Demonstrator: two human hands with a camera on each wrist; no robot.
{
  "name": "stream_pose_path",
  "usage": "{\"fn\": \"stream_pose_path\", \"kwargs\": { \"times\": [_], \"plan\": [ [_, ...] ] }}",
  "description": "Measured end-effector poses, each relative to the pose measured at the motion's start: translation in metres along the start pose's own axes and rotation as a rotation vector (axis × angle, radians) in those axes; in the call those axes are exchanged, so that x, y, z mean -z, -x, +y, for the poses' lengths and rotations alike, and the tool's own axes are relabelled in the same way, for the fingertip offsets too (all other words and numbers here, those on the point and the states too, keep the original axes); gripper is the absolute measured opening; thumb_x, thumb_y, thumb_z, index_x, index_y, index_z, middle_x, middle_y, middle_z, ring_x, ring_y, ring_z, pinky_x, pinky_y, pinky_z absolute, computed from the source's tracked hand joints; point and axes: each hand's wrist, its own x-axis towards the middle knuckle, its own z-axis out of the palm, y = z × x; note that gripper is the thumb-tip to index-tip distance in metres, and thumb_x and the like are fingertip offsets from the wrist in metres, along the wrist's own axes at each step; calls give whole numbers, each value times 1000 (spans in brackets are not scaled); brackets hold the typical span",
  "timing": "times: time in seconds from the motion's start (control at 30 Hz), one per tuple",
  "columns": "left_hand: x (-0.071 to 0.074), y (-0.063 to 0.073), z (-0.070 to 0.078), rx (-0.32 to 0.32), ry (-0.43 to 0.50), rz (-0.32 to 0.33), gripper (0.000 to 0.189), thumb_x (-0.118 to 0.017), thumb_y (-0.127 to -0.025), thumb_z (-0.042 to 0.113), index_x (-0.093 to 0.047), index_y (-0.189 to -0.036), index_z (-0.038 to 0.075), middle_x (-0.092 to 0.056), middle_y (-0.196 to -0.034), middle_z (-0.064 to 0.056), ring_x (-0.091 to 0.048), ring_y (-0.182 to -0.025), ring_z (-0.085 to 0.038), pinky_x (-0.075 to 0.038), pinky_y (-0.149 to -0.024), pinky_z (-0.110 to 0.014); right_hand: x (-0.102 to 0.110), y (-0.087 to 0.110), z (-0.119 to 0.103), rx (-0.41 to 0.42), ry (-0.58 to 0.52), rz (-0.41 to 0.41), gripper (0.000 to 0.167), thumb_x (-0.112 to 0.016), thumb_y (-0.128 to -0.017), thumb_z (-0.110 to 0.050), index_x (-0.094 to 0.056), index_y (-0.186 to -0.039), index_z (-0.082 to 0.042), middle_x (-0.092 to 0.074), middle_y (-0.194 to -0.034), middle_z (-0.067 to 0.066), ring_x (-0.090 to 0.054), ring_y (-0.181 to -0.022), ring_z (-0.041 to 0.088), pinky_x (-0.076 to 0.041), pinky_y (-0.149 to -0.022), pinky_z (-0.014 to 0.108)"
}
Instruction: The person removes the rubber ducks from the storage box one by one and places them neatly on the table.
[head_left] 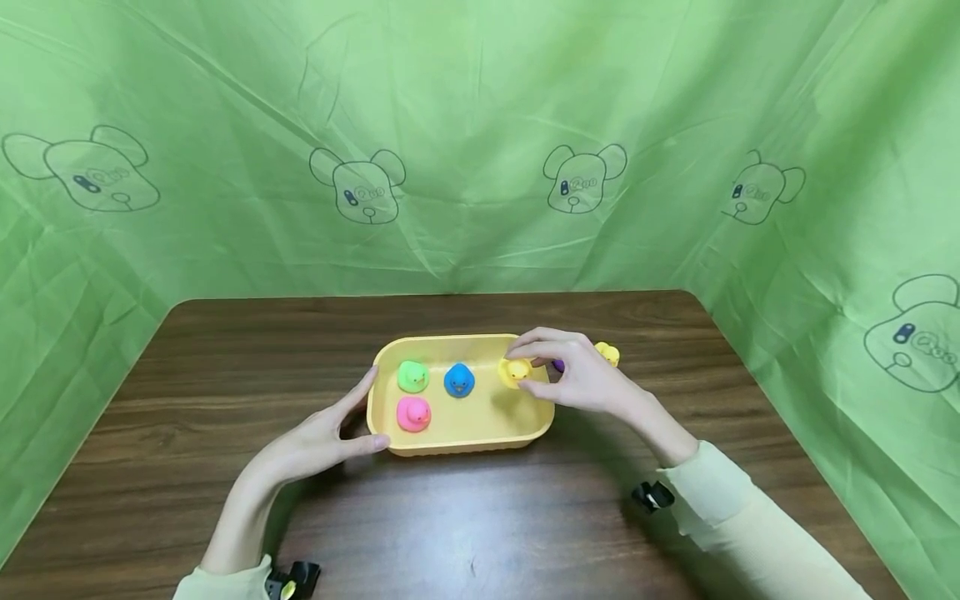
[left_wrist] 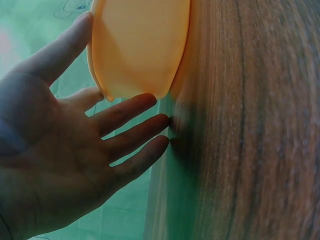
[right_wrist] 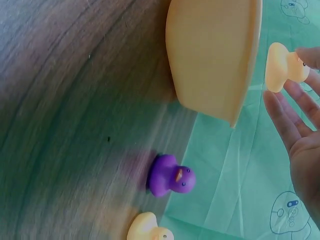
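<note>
- So the yellow duck (head_left: pixel 516 372) is up in the air over the right end of the tray, pinched between the right hand's (head_left: pixel 581 375) thumb and fingertips.
- Tray (head_left: pixel 480 417) sits on the worktop (head_left: pixel 465 517), about midway between its left and right edges and fairly close to the far one.
- Left hand (head_left: pixel 315 442) isn't clenched: fingers loosely straight, just touching the tray's left end, thumb at its near-left corner.
- Inside the tray: green duck (head_left: pixel 412 377) far left, pink duck (head_left: pixel 413 414) just nearer, blue duck (head_left: pixel 459 381) towards the middle.
- Purple duck (right_wrist: pixel 172 175) and second yellow duck (head_left: pixel 607 354) are on the worktop, between tray and right edge.
- Green cloth (head_left: pixel 480 242) hangs behind the far edge.
</note>
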Motion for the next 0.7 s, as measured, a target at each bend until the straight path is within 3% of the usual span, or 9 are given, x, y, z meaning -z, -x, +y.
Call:
{"fn": "stream_pose_path", "kwargs": {
  "times": [0.23, 0.43, 0.57, 0.7],
  "plan": [
    [0, 1, -1, 0, -3, -2, 103, -72, -92, 54, -7, -167, 28, -16, -174, -11, -20, -158, -42, -27, -122, -68, 8, 7, 3, -14, 11, 26, 34, -84, -82, -11, -78, -114, -22, -72, -121, -5, -60, -75, 8, -46, -62, 21],
    [1, 1, -2, 3, -12, -5, 103, -72, -92, 54, -7, -167, 29, -17, -173, -13, -21, -158, -43, -28, -121, -68, 14, 12, 6, 5, 26, 45, 33, -84, -82, -10, -79, -114, -19, -74, -119, -3, -70, -109, 14, -55, -93, 19],
    [1, 0, -2, -2, -6, -6, 103, -72, -92, 54, -6, -167, 30, -16, -174, -12, -20, -158, -43, -27, -122, -67, 20, 15, 8, -12, 35, 39, 33, -84, -83, -11, -79, -114, -21, -73, -120, -4, -69, -109, 11, -57, -89, 24],
    [0, 0, -4, 0, 1, -4, 103, -72, -92, 54, -6, -167, 30, -16, -174, -12, -18, -158, -42, -25, -122, -68, 25, 17, 11, -22, 23, 27, 33, -83, -84, -10, -78, -115, -20, -72, -121, -5, -69, -105, 8, -57, -80, 21]
  ]
}}
